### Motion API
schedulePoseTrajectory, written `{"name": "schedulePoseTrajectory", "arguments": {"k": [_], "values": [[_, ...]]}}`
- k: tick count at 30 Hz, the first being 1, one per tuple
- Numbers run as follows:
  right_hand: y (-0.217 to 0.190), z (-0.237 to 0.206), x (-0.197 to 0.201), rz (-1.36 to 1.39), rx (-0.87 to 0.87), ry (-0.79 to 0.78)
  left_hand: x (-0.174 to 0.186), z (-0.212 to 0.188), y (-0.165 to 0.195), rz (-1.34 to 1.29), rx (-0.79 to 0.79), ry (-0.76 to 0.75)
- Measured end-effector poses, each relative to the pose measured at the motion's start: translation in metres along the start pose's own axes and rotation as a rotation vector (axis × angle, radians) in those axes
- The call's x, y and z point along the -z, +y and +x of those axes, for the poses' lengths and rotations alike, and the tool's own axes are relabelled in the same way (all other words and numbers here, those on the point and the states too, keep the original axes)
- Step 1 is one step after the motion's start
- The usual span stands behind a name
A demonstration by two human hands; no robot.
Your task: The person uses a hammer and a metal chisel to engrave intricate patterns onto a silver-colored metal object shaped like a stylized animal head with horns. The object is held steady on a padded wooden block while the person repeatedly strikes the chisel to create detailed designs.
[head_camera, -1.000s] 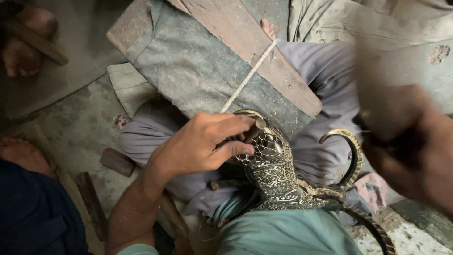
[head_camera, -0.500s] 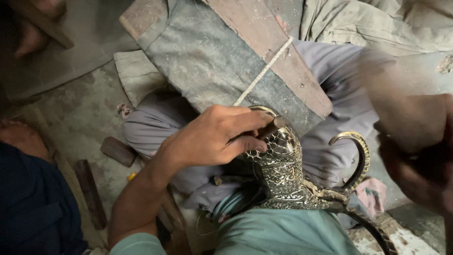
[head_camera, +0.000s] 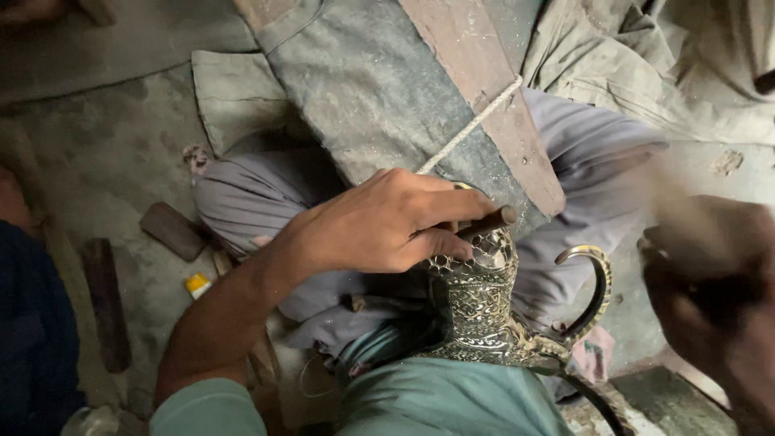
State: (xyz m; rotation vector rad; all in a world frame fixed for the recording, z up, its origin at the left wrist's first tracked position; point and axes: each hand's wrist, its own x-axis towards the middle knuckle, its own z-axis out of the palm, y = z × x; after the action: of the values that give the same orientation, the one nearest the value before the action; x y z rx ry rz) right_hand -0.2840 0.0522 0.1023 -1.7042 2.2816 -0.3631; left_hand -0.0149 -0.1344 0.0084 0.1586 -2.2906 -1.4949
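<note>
My left hand [head_camera: 387, 222] grips a dark metal punch [head_camera: 487, 224] and presses its tip against the neck of an ornate engraved metal jug [head_camera: 476, 303] that rests on my lap. The jug has a curved brass handle [head_camera: 593, 287] on its right side. My right hand [head_camera: 710, 299] is blurred at the right edge, closed around a dark tool handle that I cannot make out clearly. A white cord [head_camera: 468, 127] runs from the jug's top up across a wooden plank [head_camera: 476, 89].
A grey cloth-covered block [head_camera: 363, 89] lies under the plank. Small wooden pieces [head_camera: 171, 230] and a dark bar [head_camera: 105, 303] sit on the dusty floor at left, with a yellow-capped item [head_camera: 196, 284]. Another person's dark blue clothing [head_camera: 32, 323] is at the left edge.
My left hand shifted slightly and the punch end now sticks out from my fingers. My right hand dropped from raised at upper right to lower right, still blurred with motion.
</note>
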Motion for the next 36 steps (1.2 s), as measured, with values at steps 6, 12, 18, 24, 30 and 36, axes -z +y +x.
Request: {"name": "schedulePoseTrajectory", "arguments": {"k": [6, 12, 18, 24, 30, 36], "values": [[0.003, -0.007, -0.002, -0.029, -0.009, 0.016, 0.001, -0.003, -0.003, 0.002, -0.031, 0.015], [0.001, -0.019, -0.005, -0.073, -0.029, 0.046, 0.003, -0.002, 0.001, -0.012, -0.029, 0.025], [-0.018, -0.026, -0.007, -0.181, -0.019, 0.089, 0.001, 0.0, 0.002, -0.007, 0.014, 0.026], [-0.028, -0.028, -0.007, -0.29, 0.06, 0.161, 0.001, 0.002, 0.004, 0.003, 0.021, 0.015], [-0.012, -0.041, -0.016, -0.337, 0.061, 0.209, 0.002, 0.0, 0.006, -0.012, 0.006, 0.026], [0.007, -0.045, -0.019, -0.302, 0.024, 0.22, 0.004, -0.003, 0.005, 0.034, -0.08, 0.125]]}}
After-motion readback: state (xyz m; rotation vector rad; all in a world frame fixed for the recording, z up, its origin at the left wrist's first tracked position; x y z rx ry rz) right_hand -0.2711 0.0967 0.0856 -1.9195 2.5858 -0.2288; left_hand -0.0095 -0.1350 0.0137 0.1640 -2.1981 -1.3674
